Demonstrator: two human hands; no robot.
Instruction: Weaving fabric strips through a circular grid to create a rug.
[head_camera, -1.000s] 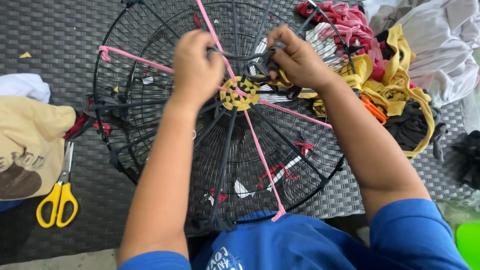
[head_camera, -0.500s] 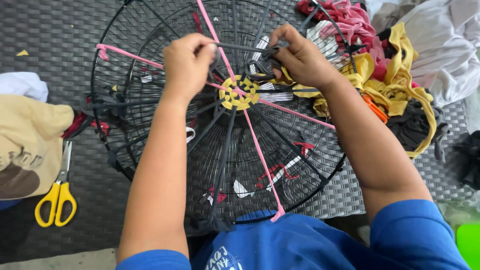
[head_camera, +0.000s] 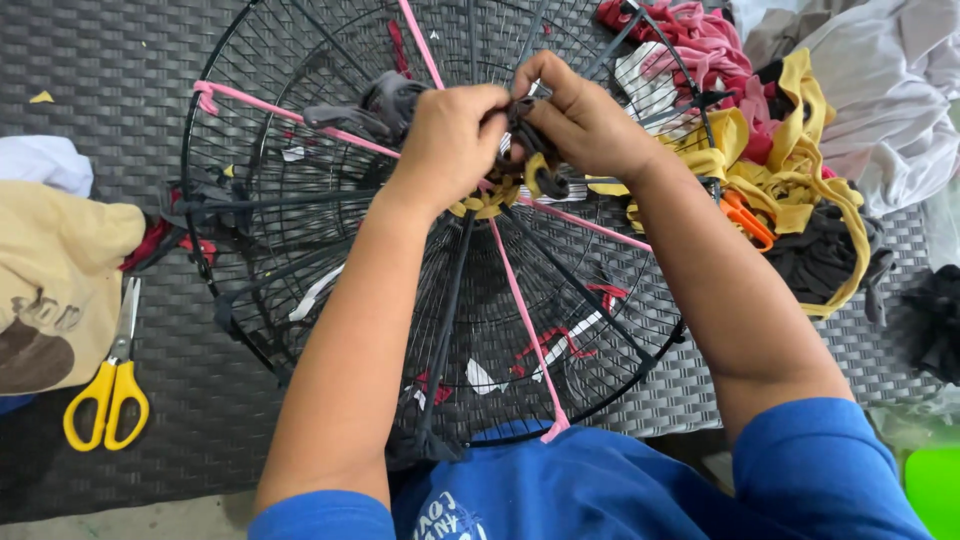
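Both hands meet closer now: left hand (head_camera: 450, 135) and right hand (head_camera: 580, 120) pinch the dark fabric strip (head_camera: 525, 115) above the wire fan guard (head_camera: 300, 260); keep it taut, knot snug at the hub.

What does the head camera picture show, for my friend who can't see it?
Two bare hands, left hand and right hand, pinch a dark grey fabric strip at the hub of a round black wire fan guard strung with pink fabric strips. Yellow-handled scissors lie left, piled cloth scraps right.
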